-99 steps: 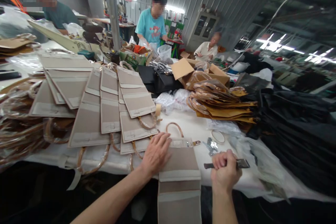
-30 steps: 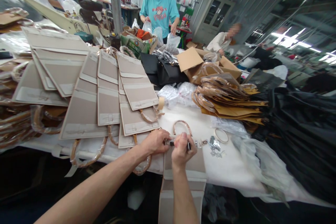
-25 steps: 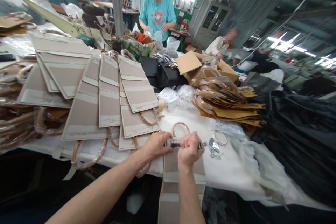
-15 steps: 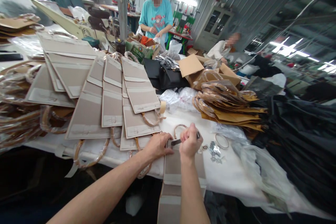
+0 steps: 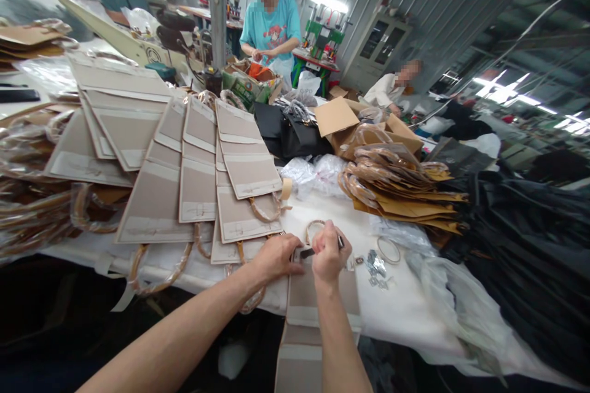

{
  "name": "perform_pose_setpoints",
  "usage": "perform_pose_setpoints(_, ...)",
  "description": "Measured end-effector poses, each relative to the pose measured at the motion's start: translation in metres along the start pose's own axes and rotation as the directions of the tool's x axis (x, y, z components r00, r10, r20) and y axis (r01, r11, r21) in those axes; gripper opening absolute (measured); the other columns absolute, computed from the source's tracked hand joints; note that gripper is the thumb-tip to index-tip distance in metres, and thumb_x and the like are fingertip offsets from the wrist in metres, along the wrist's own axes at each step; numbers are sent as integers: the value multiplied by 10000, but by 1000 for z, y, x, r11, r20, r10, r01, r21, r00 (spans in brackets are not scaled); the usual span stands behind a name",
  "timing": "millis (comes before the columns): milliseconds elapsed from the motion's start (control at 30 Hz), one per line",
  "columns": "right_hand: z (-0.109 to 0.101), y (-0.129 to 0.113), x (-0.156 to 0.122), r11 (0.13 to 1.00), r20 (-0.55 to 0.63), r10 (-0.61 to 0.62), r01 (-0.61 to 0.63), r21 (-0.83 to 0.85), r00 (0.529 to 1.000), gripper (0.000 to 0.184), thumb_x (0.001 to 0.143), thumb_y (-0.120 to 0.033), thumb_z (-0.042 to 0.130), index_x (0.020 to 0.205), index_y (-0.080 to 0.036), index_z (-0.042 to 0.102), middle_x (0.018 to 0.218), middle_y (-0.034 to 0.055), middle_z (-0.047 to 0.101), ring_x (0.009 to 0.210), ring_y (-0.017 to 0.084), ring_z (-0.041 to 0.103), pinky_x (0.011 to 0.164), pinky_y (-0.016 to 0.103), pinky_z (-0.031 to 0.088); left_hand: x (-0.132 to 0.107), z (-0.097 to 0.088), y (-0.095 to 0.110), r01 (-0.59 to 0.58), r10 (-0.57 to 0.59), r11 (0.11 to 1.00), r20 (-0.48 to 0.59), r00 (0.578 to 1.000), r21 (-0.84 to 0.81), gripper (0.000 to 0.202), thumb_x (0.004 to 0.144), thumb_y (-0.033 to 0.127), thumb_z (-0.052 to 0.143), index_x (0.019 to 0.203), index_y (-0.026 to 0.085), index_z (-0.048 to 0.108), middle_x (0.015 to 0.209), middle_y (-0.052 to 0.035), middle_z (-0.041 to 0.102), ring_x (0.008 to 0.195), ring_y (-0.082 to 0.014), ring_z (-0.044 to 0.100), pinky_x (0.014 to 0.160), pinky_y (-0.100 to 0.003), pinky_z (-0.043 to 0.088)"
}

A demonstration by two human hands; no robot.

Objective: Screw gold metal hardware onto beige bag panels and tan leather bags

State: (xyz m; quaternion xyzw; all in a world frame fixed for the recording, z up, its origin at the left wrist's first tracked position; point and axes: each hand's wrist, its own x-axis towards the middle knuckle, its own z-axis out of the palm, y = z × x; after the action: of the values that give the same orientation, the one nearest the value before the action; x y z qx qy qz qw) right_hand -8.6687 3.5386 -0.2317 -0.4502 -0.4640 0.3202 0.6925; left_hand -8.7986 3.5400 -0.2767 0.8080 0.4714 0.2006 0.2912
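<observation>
A beige bag panel with pale strips runs down over the table's front edge between my forearms. My left hand grips its upper left part, thumb and fingers bent over the edge. In my right fist is a flat-bladed, dark-handled tool, its blade angled toward my left fingertips. Whether it is a knife or a screwdriver I cannot tell. Beyond the panel's top lies a wrapped, curved handle. Small metal plates lie in a loose pile right of my right hand, near a thin ring.
Overlapping beige bag panels with wrapped handles cover the table's left side. At the right stand stacked brown panels, a clear plastic bag and dark material. A roll of tape sits mid-table. A person in turquoise works behind.
My right fist has shifted slightly left and tipped, and less of the blade shows. My left hand stays put on the panel. The person in turquoise has leaned a little left.
</observation>
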Motion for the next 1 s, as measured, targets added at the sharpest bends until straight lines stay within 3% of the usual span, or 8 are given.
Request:
perform_pose_setpoints(133,-4,-10,-6,972,-53,-133,141,188,990,528,1034,-352,577,568,-223,365,467,-96,306,382,73,283,418,243,229,0,0,-2,-15,15,1000,7,1000,-13,618,689,443,944,1184,177,688,1134,-89,743,1048,-281,692,891,-326,517)
perform_pose_setpoints(200,-4,-4,-11,970,-36,-169,173,172,985,513,1021,-342,601,572,-220,386,475,-92,329,391,76,307,426,247,248,0,0,-2,-16,16,1000,16,1000,-12,593,698,443,935,1168,174,693,1133,-92,739,1049,-286,692,892,-332,520)
perform_pose_setpoints(333,-4,11,-17,994,-18,-100,101,37,995,505,1010,-370,624,575,-214,422,479,-80,368,414,87,361,432,258,280,0,-2,0,-19,19,1000,23,1000,-3,557,703,390,931,1156,161,701,1120,-97,738,1043,-293,693,889,-333,519)
perform_pose_setpoints(533,-5,-7,-13,967,-144,-195,215,136,970,511,1012,-333,610,582,-225,355,481,-101,303,383,71,281,414,243,248,-1,2,-3,-14,14,999,4,1000,-36,619,668,432,951,1167,171,694,1114,-95,739,1045,-298,686,900,-338,505)
perform_pose_setpoints(667,-3,8,-20,995,-101,-103,103,-5,990,506,992,-407,631,579,-226,401,476,-84,357,408,89,352,431,256,290,1,3,-7,-17,17,999,-1,1000,-32,511,706,371,916,1126,186,693,1093,-81,729,1021,-282,681,875,-326,493)
perform_pose_setpoints(767,-7,22,-25,999,-130,-10,15,37,991,512,979,-431,644,583,-227,391,484,-91,341,417,85,350,441,252,289,1,2,-5,-30,30,999,1,1000,-32,519,722,355,898,1154,180,670,1072,-75,725,945,-256,680,826,-315,489)
perform_pose_setpoints(900,-35,17,-17,984,-244,72,-28,178,967,543,984,-450,627,589,-237,321,480,-109,285,396,69,263,411,229,227,-1,4,-2,-5,3,998,-20,1000,-55,472,782,332,820,1195,210,628,1080,-53,709,867,-228,669,774,-313,474)
perform_pose_setpoints(1000,-79,6,2,987,-358,90,-34,159,930,564,972,-499,622,591,-245,293,467,-116,254,396,70,218,397,226,181,3,6,-10,-37,36,996,-13,999,-82,439,822,355,755,1225,253,612,1119,-26,688,827,-208,668,773,-318,481)
